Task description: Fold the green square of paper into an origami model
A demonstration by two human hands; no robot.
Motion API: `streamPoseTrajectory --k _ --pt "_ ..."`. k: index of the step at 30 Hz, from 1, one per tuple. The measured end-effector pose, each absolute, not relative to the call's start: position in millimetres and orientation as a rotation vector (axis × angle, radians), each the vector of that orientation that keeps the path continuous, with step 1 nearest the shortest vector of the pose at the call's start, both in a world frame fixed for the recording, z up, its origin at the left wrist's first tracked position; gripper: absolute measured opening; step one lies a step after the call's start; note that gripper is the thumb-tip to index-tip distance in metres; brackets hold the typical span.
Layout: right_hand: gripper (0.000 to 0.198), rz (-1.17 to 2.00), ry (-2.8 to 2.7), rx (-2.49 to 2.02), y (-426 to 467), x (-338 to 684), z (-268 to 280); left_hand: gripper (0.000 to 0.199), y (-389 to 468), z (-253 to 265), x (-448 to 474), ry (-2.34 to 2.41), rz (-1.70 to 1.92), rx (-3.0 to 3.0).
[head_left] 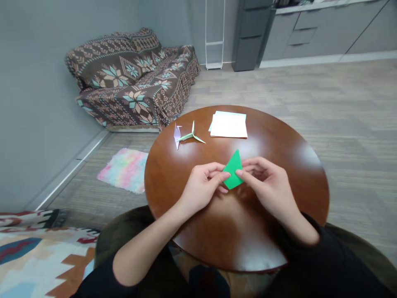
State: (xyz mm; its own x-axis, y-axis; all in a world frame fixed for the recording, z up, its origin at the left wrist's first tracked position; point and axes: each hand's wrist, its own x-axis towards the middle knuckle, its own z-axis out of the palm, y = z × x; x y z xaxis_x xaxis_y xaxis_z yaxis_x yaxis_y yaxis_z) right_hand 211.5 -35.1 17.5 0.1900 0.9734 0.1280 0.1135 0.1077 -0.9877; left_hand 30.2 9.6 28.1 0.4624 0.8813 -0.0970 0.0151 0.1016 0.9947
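A folded piece of bright green paper (234, 165), kite-shaped with its point away from me, is held between both hands over the round wooden table. My left hand (204, 182) pinches its left side, thumb on top and fingers behind. On the other side my right hand (263, 178) grips it the same way, the thumb pressing near its middle. Beyond the hands lie two folded paper figures, one pale purple (177, 135) and one light green (191, 135). To their right is a stack of paper sheets (228, 125) with a white sheet on top.
The round brown table (173, 178) carries all of this. Past it stand a sofa (133, 82) with a patterned cover, a grey fridge (252, 35) and grey cabinets (325, 33). A pastel fluffy mat (124, 169) lies on the floor at left.
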Motion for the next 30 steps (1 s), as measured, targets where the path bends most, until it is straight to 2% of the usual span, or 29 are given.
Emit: streamPoseTrajectory --k 4,9,11,14,17,25,30 --pt "0.020 0.682 -1.238 -1.326 -34.5 211.8 15.5 0.026 11.0 25.0 28.3 0.848 0.694 1.370" --pt "0.006 0.685 -1.305 -1.303 -36.8 209.4 15.8 0.030 14.7 26.4 22.3 0.879 0.646 1.612" --pt "0.006 0.735 -1.297 -1.279 -38.0 208.4 15.9 0.030 16.7 28.3 21.3 0.895 0.697 1.652" --pt "0.007 0.837 -1.273 -1.243 -39.3 207.8 17.2 0.019 19.1 30.7 22.2 0.862 0.869 1.489" --pt "0.008 0.913 -1.228 -1.237 -39.0 208.8 19.0 0.027 19.8 31.9 23.4 0.821 0.958 1.346" --pt "0.016 1.018 -1.136 -1.255 -35.7 213.3 17.1 0.017 15.6 34.3 23.5 0.839 0.945 1.278" --pt "0.015 0.881 -1.390 -1.313 -38.8 209.8 19.8 0.015 13.0 34.7 25.3 0.891 0.889 1.311"
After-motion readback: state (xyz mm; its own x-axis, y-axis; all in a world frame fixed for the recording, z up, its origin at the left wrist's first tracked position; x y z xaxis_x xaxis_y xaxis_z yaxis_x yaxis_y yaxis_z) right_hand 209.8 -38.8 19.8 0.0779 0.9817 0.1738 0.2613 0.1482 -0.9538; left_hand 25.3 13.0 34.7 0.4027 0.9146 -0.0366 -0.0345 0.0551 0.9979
